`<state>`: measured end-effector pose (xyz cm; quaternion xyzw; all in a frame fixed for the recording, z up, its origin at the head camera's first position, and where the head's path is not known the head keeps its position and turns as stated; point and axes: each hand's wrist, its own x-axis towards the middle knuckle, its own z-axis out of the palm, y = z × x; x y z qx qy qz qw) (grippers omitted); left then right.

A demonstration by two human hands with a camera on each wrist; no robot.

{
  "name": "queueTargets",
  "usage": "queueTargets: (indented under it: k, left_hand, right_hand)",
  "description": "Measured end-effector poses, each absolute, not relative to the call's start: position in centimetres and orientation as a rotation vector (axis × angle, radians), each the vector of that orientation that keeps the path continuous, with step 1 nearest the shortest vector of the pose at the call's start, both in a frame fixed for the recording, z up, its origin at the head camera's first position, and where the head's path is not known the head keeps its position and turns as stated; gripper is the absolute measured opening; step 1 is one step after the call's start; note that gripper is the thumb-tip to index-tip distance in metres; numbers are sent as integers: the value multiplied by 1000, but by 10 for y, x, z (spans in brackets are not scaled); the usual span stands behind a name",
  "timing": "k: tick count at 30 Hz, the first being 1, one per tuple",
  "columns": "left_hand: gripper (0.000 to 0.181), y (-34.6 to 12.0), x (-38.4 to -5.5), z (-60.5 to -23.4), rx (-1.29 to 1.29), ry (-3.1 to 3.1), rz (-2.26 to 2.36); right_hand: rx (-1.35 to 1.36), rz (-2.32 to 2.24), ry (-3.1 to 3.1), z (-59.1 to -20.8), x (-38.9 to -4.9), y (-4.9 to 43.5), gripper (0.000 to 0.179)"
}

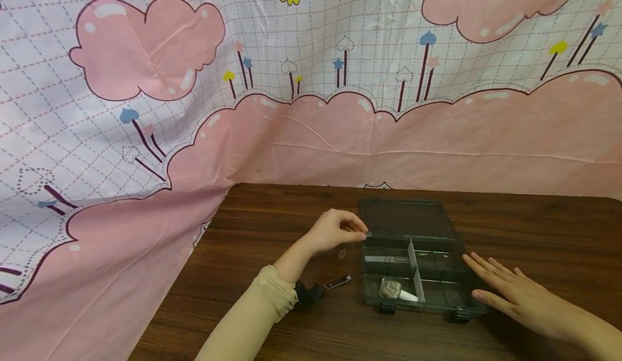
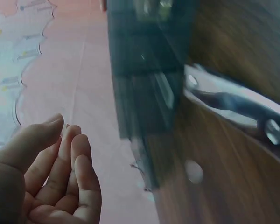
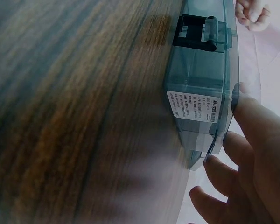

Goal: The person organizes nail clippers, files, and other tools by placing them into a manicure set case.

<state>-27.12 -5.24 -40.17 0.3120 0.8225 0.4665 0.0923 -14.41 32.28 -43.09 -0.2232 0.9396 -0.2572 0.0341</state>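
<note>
A dark translucent divided box (image 1: pixel 444 294) stands on the table with its lid (image 1: pixel 405 218) laid back. My left hand (image 1: pixel 337 229) is by the box's left edge near the hinge, thumb and fingertips pinching what looks like a small clear piece (image 1: pixel 369 234), mostly hidden. At the box's right side, my right hand (image 1: pixel 522 296) rests its extended fingers and thumb along the wall; the right wrist view shows the thumb (image 3: pixel 256 114) at the rim. A squarish glass bottle with a white cap (image 1: pixel 390 288) lies in the front left compartment, and a flat grey item (image 1: pixel 386 259) behind it.
A nail clipper (image 1: pixel 337 281) lies left of the box, with a small clear oval piece (image 1: pixel 342 253) behind it. A black object (image 1: pixel 310 293) is partly hidden by my left sleeve (image 1: pixel 262 307). Latches (image 1: pixel 459 314) protrude at the box's front. Patterned cloth (image 1: pixel 311 150) hangs behind the table.
</note>
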Motion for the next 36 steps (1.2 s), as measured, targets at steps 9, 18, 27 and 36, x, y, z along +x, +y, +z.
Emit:
queueTargets:
  k: [9, 18, 27, 36]
  left_hand:
    - [12, -18, -255, -386, 1074, 2383, 1349]
    - [13, 28, -236, -392, 1236, 2332, 1148]
    - [15, 69, -211, -398, 1412, 2367, 864]
    - [16, 86, -202, -406, 1483, 2373, 799]
  right_hand:
    - [-699, -807, 2878, -430, -145, 323, 65]
    - [-683, -796, 2875, -431, -146, 325, 64]
    - [-680, -803, 2860, -432, -147, 326, 64]
    - [-701, -816, 2866, -434, -147, 328, 65]
